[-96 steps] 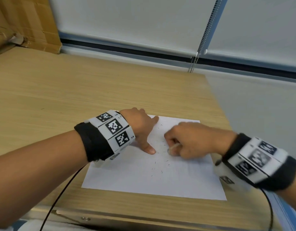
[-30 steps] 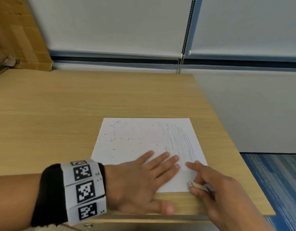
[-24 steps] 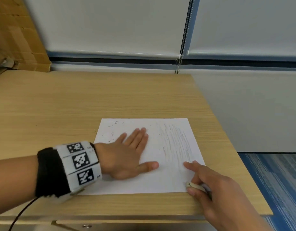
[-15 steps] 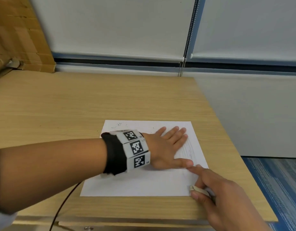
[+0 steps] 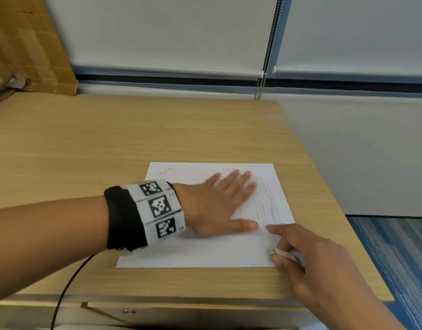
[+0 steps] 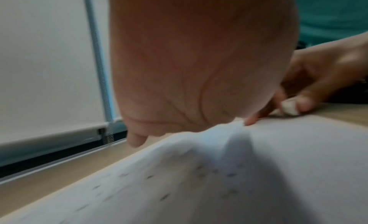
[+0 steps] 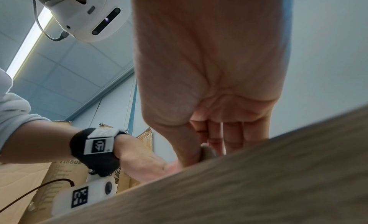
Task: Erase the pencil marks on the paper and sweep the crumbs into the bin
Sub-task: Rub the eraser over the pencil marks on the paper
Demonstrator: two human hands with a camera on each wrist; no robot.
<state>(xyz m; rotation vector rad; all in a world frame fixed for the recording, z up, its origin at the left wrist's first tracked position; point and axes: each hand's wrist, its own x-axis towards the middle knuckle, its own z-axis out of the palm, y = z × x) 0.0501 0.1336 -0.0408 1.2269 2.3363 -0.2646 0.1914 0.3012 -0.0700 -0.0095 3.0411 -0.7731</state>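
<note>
Left hand: the flat, open left hand (image 5: 219, 206) now lies farther right and farther up the white sheet of paper (image 5: 205, 251) than a second ago, its fingertips at the faint pencil strokes (image 5: 268, 203).
Crumbs: fewer dark eraser crumbs (image 5: 195, 178) show on the sheet's left half.
Right hand: the right hand (image 5: 307, 253), rubbing 3 seconds ago, now rests at the near right corner, pinching the small white eraser (image 5: 280, 252).

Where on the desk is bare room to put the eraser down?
Bare wood lies left of the paper and behind it toward the blind. The strip at the desk's right edge is narrower. Crowded: the left hand lies flat on the sheet, the right hand pinching the eraser at its near right corner.
</note>
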